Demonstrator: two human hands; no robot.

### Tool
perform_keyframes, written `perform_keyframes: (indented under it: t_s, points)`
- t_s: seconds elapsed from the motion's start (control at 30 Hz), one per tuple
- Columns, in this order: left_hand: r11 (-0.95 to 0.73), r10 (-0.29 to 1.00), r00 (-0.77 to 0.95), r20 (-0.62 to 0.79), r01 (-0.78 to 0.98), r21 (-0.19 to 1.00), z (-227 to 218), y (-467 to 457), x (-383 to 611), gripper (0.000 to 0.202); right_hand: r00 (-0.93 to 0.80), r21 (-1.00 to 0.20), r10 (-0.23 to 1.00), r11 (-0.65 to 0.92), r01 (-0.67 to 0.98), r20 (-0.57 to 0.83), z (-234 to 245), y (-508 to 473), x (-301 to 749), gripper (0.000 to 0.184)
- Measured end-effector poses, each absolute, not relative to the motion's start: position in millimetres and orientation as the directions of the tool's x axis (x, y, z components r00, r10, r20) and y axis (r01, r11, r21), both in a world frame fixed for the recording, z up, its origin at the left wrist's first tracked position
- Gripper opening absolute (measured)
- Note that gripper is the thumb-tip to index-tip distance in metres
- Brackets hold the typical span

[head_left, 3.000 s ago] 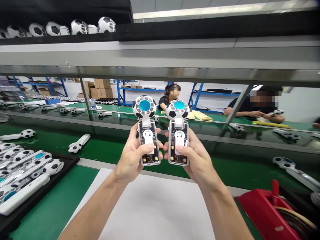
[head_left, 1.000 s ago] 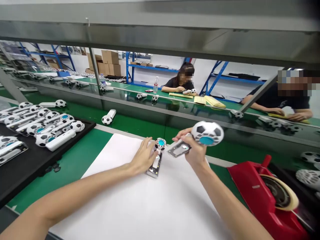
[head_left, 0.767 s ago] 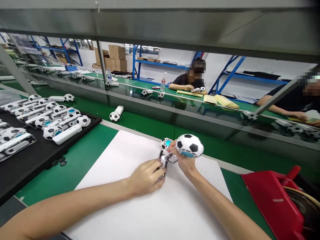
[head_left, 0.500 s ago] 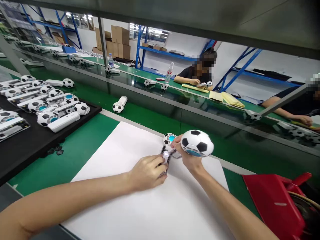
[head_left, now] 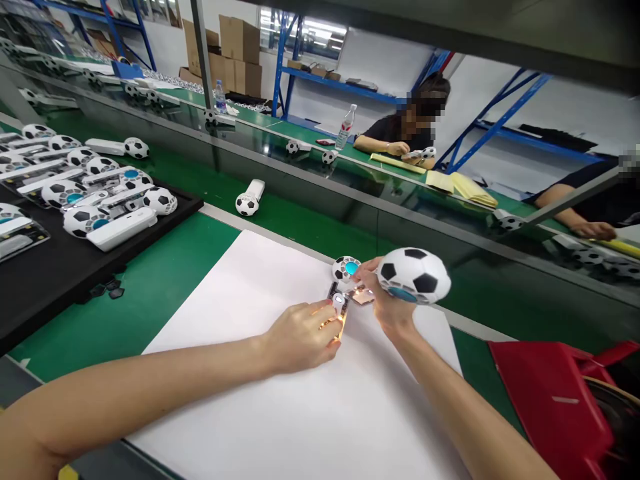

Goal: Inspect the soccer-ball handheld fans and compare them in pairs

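Both fans were up in the air a few seconds back, now one's flat on the white sheet (head_left: 240,300) and its little lamps have just lit up, a warm orange glow that wasn't there half a second ago. So, the lying fan (head_left: 345,270): round football-pattern head, black and white patches with a glossy teal disc in the middle, clear plastic handle with the circuit board showing through. Left hand (head_left: 300,337) is curled over that handle, fingertips pressed down on it, the head poking out just past them. Right hand (head_left: 387,310) is closed around the see-through handle of the raised fan (head_left: 414,275), whose smooth ball-shaped back faces up, just beside the lying one's head. Its thumb and forefinger reach down toward the lying fan too, though I can't tell if they touch. Well off to the left of the left hand there's a matte black tray (head_left: 60,280) loaded with more of these, and down to the right of the right hand a shiny red tape dispenser (head_left: 550,400)
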State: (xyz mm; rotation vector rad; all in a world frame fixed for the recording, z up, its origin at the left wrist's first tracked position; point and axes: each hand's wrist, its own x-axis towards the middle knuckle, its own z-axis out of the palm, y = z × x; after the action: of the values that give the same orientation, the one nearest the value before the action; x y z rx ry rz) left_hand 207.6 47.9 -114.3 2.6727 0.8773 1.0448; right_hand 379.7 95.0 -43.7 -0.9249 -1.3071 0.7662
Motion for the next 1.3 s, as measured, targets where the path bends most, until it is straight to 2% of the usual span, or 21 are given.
perform_keyframes:
  t_s: [0.1,0.2,0.4,0.5,0.67,0.77,0.83,0.93,1.0,1.1,1.2,1.3]
  points:
    - [-0.826,0.544,0.601,0.586,0.506,0.248,-116,48,207,0.019,0.186,-0.855,0.842,0.519,-0.026,0.506,-33,110,386,0.009]
    - [-0.826,0.543,0.652,0.529,0.53,0.194,-115,47,207,0.018,0.255,-0.84,0.822,0.54,-0.059,0.51,-12,130,395,0.008]
    - [-0.807,0.576,0.677,0.458,0.56,0.188,-115,47,211,0.031,0.309,-0.908,0.927,0.304,-0.289,0.212,20,162,401,0.015]
    - [-0.79,0.582,0.678,0.449,0.602,0.115,-119,48,217,0.033,0.291,-0.904,0.939,0.278,-0.323,0.185,27,165,405,0.015]
    - [-0.797,0.531,0.668,0.522,0.602,0.04,-125,49,222,0.02,0.263,-0.898,0.949,0.263,-0.354,0.174,36,158,419,0.017]
    - [-0.804,0.548,0.649,0.528,0.583,0.118,-122,53,220,0.027,0.278,-0.874,0.943,0.284,-0.395,0.181,44,154,429,0.016]
    - [-0.77,0.628,0.61,0.484,0.577,0.271,-115,59,221,0.032,0.285,-0.856,0.94,0.297,-0.424,0.186,50,152,436,0.016]
    - [-0.62,0.78,0.506,0.368,0.545,0.564,-97,78,229,0.034,0.29,-0.834,0.938,0.312,-0.454,0.192,58,148,445,0.015]
    - [-0.516,0.843,0.445,0.302,0.51,0.688,-86,96,241,0.031,0.296,-0.82,0.935,0.321,-0.475,0.195,62,145,451,0.015]
    - [-0.505,0.857,0.389,0.339,0.502,0.701,-77,132,266,0.027,0.296,-0.797,0.936,0.322,-0.511,0.189,67,141,457,0.016]
    - [-0.59,0.807,0.361,0.468,0.524,0.614,-80,171,295,0.03,0.298,-0.775,0.937,0.322,-0.543,0.18,71,138,461,0.017]
    - [-0.653,0.756,0.404,0.516,0.528,0.543,-90,200,324,0.033,0.308,-0.77,0.936,0.322,-0.551,0.17,73,136,464,0.018]
